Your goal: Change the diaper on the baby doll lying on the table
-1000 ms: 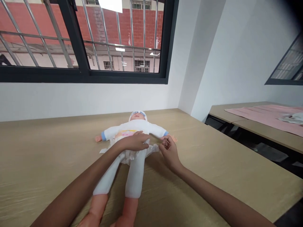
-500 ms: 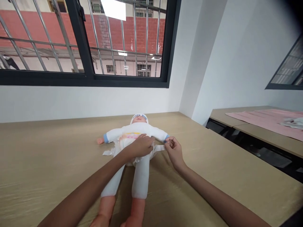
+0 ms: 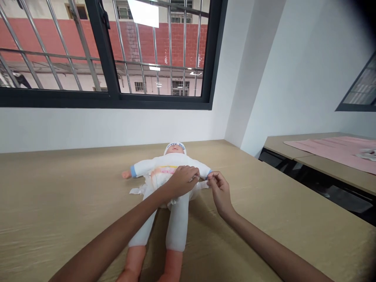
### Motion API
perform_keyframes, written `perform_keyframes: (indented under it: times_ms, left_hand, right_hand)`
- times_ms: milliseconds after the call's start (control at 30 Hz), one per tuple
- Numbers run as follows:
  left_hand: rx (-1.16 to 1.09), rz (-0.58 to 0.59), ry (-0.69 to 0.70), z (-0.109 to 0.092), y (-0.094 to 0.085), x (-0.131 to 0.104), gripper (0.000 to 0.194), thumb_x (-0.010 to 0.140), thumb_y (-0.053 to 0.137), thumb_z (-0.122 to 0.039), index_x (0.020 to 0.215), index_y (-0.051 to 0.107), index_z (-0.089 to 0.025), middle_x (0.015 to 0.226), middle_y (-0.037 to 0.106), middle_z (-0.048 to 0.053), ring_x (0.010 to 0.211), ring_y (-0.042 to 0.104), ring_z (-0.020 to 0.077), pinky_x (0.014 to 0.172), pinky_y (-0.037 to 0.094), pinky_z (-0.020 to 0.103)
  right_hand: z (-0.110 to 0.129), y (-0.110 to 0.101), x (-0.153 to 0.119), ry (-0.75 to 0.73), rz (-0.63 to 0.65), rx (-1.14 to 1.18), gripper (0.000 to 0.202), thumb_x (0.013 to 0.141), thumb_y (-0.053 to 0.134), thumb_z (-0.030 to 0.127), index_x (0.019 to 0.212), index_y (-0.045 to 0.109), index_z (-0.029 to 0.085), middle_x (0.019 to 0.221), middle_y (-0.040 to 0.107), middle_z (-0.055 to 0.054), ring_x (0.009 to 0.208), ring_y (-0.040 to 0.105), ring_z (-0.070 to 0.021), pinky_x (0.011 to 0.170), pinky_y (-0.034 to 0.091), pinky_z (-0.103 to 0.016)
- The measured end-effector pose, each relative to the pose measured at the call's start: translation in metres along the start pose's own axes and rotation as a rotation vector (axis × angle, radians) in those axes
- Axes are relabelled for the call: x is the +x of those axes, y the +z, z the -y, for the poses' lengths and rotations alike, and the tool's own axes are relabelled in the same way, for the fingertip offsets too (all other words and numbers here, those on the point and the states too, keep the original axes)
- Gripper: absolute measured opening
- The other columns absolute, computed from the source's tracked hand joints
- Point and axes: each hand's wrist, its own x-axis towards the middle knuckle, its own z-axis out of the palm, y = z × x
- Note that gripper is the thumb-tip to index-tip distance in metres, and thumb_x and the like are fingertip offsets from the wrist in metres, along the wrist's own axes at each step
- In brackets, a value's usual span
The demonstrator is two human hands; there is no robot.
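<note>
A baby doll in white clothing with blue cuffs lies on its back, feet towards me. Round its hips is a white diaper with a coloured print on the front. My left hand lies across the diaper's right part, fingers bent and closed at its side edge; the fingertips are partly hidden. My right hand pinches the end of the diaper's right-hand tab, which is stretched out sideways. On the other side, the left tab sticks out loose above the table.
The doll lies on a wide tan-covered table against a white wall. Above it is a dark-framed window with metal bars outside. A second table with a pink cloth stands to the right.
My left hand has slid right along the diaper towards its right-hand tab, its fingers reaching further out. My right hand keeps its pinch at the tab's end. The view has shifted slightly.
</note>
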Motion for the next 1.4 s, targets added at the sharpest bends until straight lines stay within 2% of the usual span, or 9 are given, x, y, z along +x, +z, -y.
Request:
perform_keyframes:
  times_ms: [200, 300, 400, 633, 800, 1200, 1400]
  left_hand:
    - [-0.088, 0.022, 0.075, 0.006, 0.004, -0.001, 0.023, 0.086, 0.048, -0.042, 0.092, 0.06, -0.023, 0.094, 0.064, -0.001, 0.093, 0.053, 0.0184, 0.086, 0.033, 0.033]
    - [-0.104, 0.063, 0.089, 0.007, 0.001, 0.0, 0.027, 0.084, 0.05, -0.047, 0.086, 0.061, -0.023, 0.092, 0.065, -0.002, 0.094, 0.053, 0.0192, 0.089, 0.031, 0.035]
    - [-0.168, 0.078, 0.093, 0.007, -0.002, 0.002, 0.025, 0.084, 0.051, -0.043, 0.077, 0.06, -0.02, 0.086, 0.066, -0.003, 0.09, 0.054, 0.0178, 0.088, 0.032, 0.033]
    - [-0.386, 0.059, -0.029, 0.009, -0.004, 0.003, 0.02, 0.08, 0.052, -0.036, 0.078, 0.062, -0.019, 0.082, 0.066, -0.002, 0.08, 0.056, 0.0158, 0.078, 0.039, 0.027]
    - [-0.391, 0.037, -0.07, 0.008, -0.004, 0.004, 0.019, 0.078, 0.051, -0.034, 0.074, 0.06, -0.017, 0.075, 0.063, 0.0, 0.075, 0.056, 0.0155, 0.069, 0.042, 0.025]
    - [-0.48, 0.087, -0.052, 0.011, 0.0, 0.003, 0.017, 0.078, 0.054, -0.033, 0.079, 0.063, -0.018, 0.085, 0.066, 0.001, 0.083, 0.058, 0.0159, 0.076, 0.043, 0.025]
    - [-0.516, 0.076, -0.054, 0.007, -0.006, 0.003, 0.015, 0.078, 0.056, -0.031, 0.08, 0.062, -0.017, 0.085, 0.066, 0.001, 0.083, 0.058, 0.0157, 0.076, 0.042, 0.025]
  right_hand:
    - [0.005, 0.002, -0.005, 0.032, 0.032, 0.048, 0.006, 0.077, 0.054, 0.026, 0.077, 0.051, 0.021, 0.074, 0.049, 0.002, 0.068, 0.046, -0.0122, 0.062, 0.037, -0.024]
    - [0.008, 0.004, -0.007, 0.026, 0.044, 0.068, 0.003, 0.076, 0.053, 0.023, 0.078, 0.051, 0.022, 0.072, 0.05, 0.003, 0.068, 0.047, -0.0124, 0.064, 0.037, -0.024]
    - [0.009, 0.006, -0.008, 0.014, 0.031, 0.065, 0.005, 0.074, 0.054, 0.02, 0.078, 0.051, 0.022, 0.071, 0.051, 0.003, 0.07, 0.049, -0.013, 0.066, 0.038, -0.025]
    - [0.002, 0.006, -0.005, 0.009, -0.033, 0.062, 0.018, 0.07, 0.061, 0.023, 0.085, 0.051, 0.022, 0.079, 0.053, 0.001, 0.079, 0.052, -0.0149, 0.076, 0.041, -0.029]
    - [-0.001, 0.006, -0.008, 0.047, -0.021, 0.056, 0.023, 0.073, 0.061, 0.026, 0.092, 0.048, 0.023, 0.078, 0.054, 0.002, 0.075, 0.052, -0.0143, 0.075, 0.041, -0.029]
    - [-0.005, 0.005, -0.011, 0.058, 0.005, 0.042, 0.02, 0.076, 0.054, 0.022, 0.094, 0.044, 0.024, 0.068, 0.051, 0.004, 0.067, 0.048, -0.0137, 0.067, 0.038, -0.027]
    - [-0.004, 0.007, -0.011, 0.006, 0.015, 0.038, 0.015, 0.076, 0.055, 0.022, 0.09, 0.049, 0.023, 0.078, 0.051, 0.002, 0.075, 0.049, -0.0134, 0.072, 0.039, -0.027]
